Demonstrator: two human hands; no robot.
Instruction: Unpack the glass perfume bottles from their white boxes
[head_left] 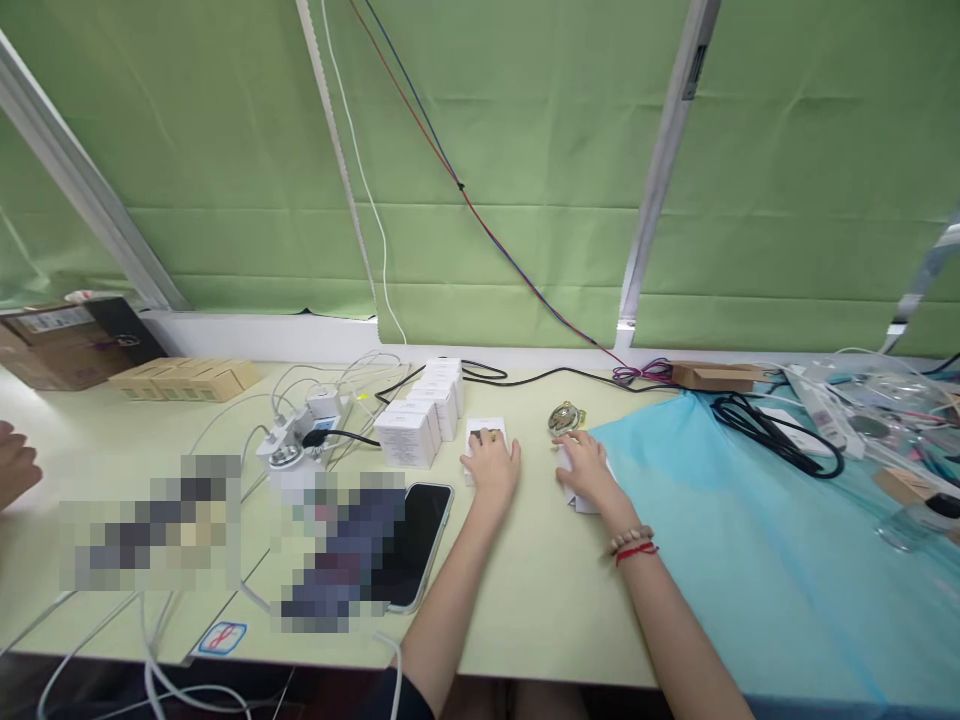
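White box (486, 433) half hidden under left hand (492, 466).

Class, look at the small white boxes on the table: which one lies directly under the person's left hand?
The open white box lying apart, right of the closed boxes; the left hand rests on it.

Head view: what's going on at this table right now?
A person sits at a pale green table. The left hand rests on a small white box; the right hand covers another white piece at the edge of a blue cloth. A row of white boxes stands left of the hands, a phone lies nearer, and a round metal item sits just beyond. Another person's hand shows at far left.
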